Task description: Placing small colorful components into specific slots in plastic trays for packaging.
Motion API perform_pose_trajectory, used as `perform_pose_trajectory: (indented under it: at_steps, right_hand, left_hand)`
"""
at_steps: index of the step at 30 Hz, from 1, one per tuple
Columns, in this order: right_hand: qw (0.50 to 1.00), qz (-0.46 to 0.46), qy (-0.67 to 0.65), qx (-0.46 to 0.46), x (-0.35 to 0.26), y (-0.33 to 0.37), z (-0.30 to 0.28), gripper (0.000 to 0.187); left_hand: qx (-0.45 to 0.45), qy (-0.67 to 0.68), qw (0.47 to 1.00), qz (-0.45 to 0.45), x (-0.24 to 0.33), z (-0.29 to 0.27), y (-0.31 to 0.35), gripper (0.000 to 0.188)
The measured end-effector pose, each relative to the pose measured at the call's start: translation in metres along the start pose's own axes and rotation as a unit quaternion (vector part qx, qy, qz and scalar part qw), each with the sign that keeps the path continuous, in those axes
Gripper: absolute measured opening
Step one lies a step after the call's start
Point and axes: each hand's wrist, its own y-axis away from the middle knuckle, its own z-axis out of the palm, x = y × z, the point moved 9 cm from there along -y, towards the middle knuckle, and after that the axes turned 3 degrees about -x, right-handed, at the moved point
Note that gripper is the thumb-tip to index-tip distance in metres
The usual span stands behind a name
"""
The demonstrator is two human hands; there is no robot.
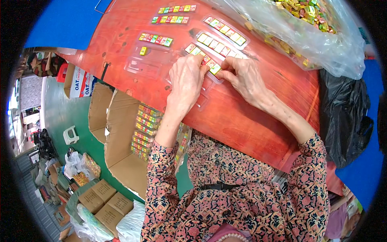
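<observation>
On the red table lies a row of small square packets [210, 63] in yellow, green, white and red, set in a clear plastic tray. My left hand [186, 76] is closed at its left side, fingertips pressed on the packets. From the right, my right hand [246, 78] pinches at the same row with thumb and forefinger. Its fingers cover part of a neighbouring filled tray [215, 45]. Another filled tray [225, 30] lies beyond that. Left of my hands, a clear tray [139, 64] has a single yellow packet [143, 51] at its edge.
Filled rows [175, 20] lie at the table's far left. A large clear bag [342, 52] of loose packets stands at the far right, above a black plastic bag [344, 117]. Below the table's left edge, an open cardboard box [121, 141] holds stacked filled trays [146, 129].
</observation>
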Motion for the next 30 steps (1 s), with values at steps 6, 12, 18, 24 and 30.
perform_pose_trajectory:
  at_steps: [6,12,18,24,30]
  right_hand:
    - [0.994,-0.062,0.085,0.034,-0.01,0.01,0.009,0.01]
    - [0.997,-0.055,0.035,0.049,-0.009,0.008,-0.007,0.013]
    - [0.988,-0.073,0.133,-0.01,-0.02,0.012,0.002,0.022]
    - [0.985,-0.084,0.152,-0.012,-0.02,0.012,0.005,0.018]
    - [0.982,-0.119,0.14,-0.035,-0.023,0.005,0.004,0.019]
  left_hand:
    - [0.002,-0.016,1.0,0.008,0.001,0.003,0.002,0.016]
    - [-0.04,-0.031,0.998,-0.021,-0.001,0.006,0.001,0.02]
    - [-0.029,-0.017,0.999,-0.018,-0.001,0.0,-0.001,0.022]
    - [-0.021,0.286,0.952,-0.111,-0.035,-0.001,-0.002,0.027]
    - [-0.069,0.45,0.874,-0.172,-0.053,0.013,0.004,0.018]
